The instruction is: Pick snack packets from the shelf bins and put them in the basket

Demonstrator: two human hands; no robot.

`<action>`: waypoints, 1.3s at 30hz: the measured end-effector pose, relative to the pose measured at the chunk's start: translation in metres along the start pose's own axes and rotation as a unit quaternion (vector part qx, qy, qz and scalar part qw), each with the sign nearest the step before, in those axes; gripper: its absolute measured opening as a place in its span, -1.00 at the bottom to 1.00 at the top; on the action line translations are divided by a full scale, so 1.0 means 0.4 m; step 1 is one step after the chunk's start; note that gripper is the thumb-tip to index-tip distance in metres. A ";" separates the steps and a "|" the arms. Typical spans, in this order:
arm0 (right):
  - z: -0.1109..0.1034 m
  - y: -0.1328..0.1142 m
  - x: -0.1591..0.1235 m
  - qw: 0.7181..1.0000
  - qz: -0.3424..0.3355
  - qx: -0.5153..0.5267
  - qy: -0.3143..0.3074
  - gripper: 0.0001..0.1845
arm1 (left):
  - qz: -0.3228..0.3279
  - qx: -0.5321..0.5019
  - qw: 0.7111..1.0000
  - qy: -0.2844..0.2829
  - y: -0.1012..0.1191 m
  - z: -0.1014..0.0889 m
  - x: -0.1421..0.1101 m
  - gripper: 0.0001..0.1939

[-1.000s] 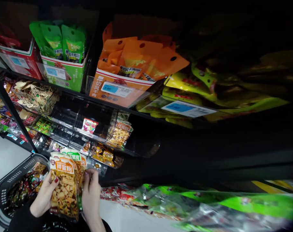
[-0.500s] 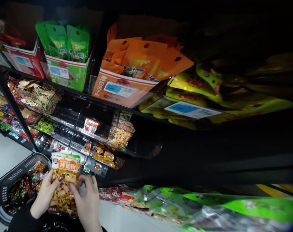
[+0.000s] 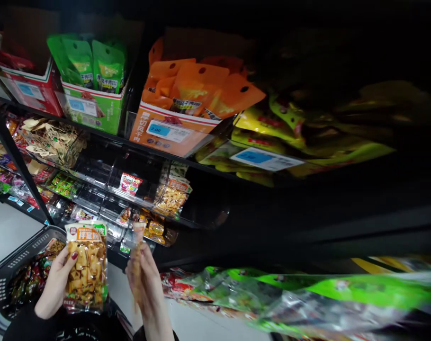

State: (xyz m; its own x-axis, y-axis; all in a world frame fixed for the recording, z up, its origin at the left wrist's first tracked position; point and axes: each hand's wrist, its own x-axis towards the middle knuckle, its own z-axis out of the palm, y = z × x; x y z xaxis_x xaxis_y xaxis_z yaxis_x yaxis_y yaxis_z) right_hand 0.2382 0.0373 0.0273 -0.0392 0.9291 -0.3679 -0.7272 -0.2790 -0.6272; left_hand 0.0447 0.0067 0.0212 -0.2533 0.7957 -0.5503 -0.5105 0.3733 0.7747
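My left hand (image 3: 57, 279) is closed on the left edge of a clear snack bag (image 3: 87, 270) with an orange and white header and pale yellow pieces inside. A green-headed bag shows in part behind it. To the right, my right hand (image 3: 146, 274) grips another snack bag (image 3: 139, 251), turned edge-on, so its front is hidden. The two hands are apart, in front of the lower shelves. Similar orange-headed bags (image 3: 173, 194) stand in a clear shelf bin ahead.
A grey shopping basket (image 3: 0, 284) filled with packets stands at the lower left. Above are boxes of green pouches (image 3: 109, 66) and orange pouches (image 3: 201, 83), beside yellow packets (image 3: 261, 123). Green-topped bags (image 3: 343, 286) line the lower right. A black shelf post (image 3: 23, 175) rises at left.
My right hand has moved right, away from the left, carrying a bag off the stack. The bag in my left hand now shows its whole front. The view has shifted slightly.
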 end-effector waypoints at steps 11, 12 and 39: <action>-0.014 -0.061 0.016 0.884 -0.221 -0.376 0.166 -0.60 | -0.052 -0.087 0.995 -0.002 0.027 -0.013 -0.026 -0.29; -0.010 -0.070 0.017 0.835 -0.248 -0.442 0.214 -0.60 | -0.051 -0.092 0.994 -0.004 0.027 -0.010 -0.028 -0.29; 0.082 0.074 -0.055 0.801 -0.169 -0.572 -0.046 -0.76 | 0.054 0.082 0.994 -0.040 -0.039 -0.019 0.015 -0.57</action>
State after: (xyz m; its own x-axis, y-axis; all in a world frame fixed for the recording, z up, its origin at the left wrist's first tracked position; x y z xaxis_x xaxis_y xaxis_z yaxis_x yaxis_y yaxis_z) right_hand 0.1950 0.0164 0.0394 -0.0616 0.9978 -0.0240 0.3943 0.0022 -0.9190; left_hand 0.0448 0.0022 0.0034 -0.2306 0.8679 -0.4399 -0.3417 0.3511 0.8718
